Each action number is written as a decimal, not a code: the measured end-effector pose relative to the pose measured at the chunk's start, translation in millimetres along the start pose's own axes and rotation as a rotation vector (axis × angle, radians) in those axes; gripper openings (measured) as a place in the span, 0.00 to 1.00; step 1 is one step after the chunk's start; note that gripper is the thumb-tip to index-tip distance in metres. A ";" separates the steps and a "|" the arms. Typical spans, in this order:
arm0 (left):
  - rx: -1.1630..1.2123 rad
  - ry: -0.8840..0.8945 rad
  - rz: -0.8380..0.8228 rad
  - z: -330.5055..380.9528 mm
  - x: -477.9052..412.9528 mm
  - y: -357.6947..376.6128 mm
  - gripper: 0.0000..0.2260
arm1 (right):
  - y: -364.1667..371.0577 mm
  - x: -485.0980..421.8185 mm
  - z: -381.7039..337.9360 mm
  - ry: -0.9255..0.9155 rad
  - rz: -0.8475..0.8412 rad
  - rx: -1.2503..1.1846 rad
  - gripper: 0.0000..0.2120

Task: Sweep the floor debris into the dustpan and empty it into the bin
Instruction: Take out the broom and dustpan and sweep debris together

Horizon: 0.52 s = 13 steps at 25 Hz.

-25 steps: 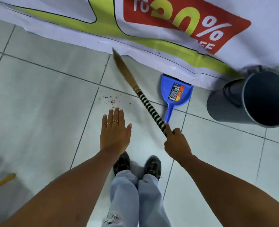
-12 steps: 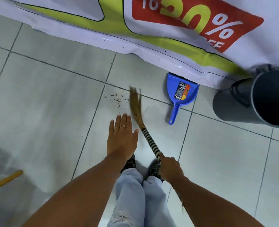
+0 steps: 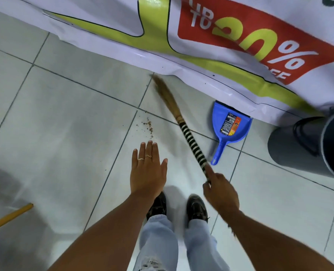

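Head view: looks down past two bare forearms at a pale tiled floor (image 3: 68, 122), with the person's dark shoes (image 3: 196, 207) at the bottom centre.
Debris: a small scatter of brown crumbs (image 3: 147, 125) lies on a tile just ahead of the left fingertips, apart from the broom and well to the left of the dustpan.
Broom: a short grass hand broom with a black-and-white banded handle (image 3: 189, 141) slants up and to the left, its brown bristle tip blurred near the edge of the white, green and red printed banner (image 3: 201, 47).
Dustpan: the blue plastic dustpan with a label inside (image 3: 230, 124) lies flat on the floor to the right of the broom, its mouth tucked against the banner's edge, handle pointing toward the person.
Bin: the grey round bin (image 3: 299, 145) sits at the right edge, beyond the dustpan.
Right hand: the right hand (image 3: 220, 189) is closed around the lower end of the banded handle, index finger laid along it, forearm angled in from the lower right.
Left hand: the left hand (image 3: 148, 171) is empty, palm down, fingers straight and together, thumb out, hovering over the floor; two thin rings show.
Risk one: the bristles look to be beyond the crumbs, so a fast stroke could fling them wide instead of gathering them.
Risk two: the dustpan's mouth faces away from the pile, so sweeping now would push crumbs past it or under the banner.
Risk three: bristles could snag the banner's loose edge and drag it over the dustpan.
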<state>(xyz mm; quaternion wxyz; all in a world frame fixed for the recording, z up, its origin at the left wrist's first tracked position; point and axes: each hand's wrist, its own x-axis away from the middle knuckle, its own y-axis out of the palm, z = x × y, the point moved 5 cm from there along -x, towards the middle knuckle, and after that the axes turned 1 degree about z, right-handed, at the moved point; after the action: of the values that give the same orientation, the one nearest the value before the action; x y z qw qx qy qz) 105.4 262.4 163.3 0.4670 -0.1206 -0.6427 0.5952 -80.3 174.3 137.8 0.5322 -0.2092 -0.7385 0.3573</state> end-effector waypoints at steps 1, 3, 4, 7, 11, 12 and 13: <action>0.023 0.001 -0.014 4.5 -7.2 3.7 0.27 | -9.9 -28.8 -2.7 -0.026 0.022 0.021 0.26; 0.045 0.000 -0.016 15.2 -21.1 8.9 0.26 | -23.3 -88.2 -12.5 -0.074 0.023 0.085 0.25; 0.045 -0.002 -0.007 20.7 -28.6 10.7 0.26 | -27.1 -113.6 -18.8 -0.094 -0.004 0.123 0.23; 0.064 -0.042 0.015 41.6 -57.2 20.8 0.26 | -25.7 -158.4 -26.4 -0.199 -0.089 0.284 0.20; 0.145 -0.125 0.024 75.3 -83.3 32.7 0.26 | -29.1 -171.1 -8.9 -0.347 -0.073 0.415 0.20; 0.150 -0.129 0.019 83.0 -83.2 35.5 0.26 | -32.0 -172.4 -3.7 -0.384 -0.076 0.452 0.21; 0.152 -0.130 0.012 90.0 -81.5 38.6 0.26 | -36.2 -173.6 1.7 -0.418 -0.078 0.489 0.21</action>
<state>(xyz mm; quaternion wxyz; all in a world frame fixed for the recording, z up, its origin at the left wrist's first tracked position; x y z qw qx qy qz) 66.6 155.9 105.3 0.4286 -0.0498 -0.6240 0.6515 -19.3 30.3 54.2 0.4169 0.0310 -0.7315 0.5387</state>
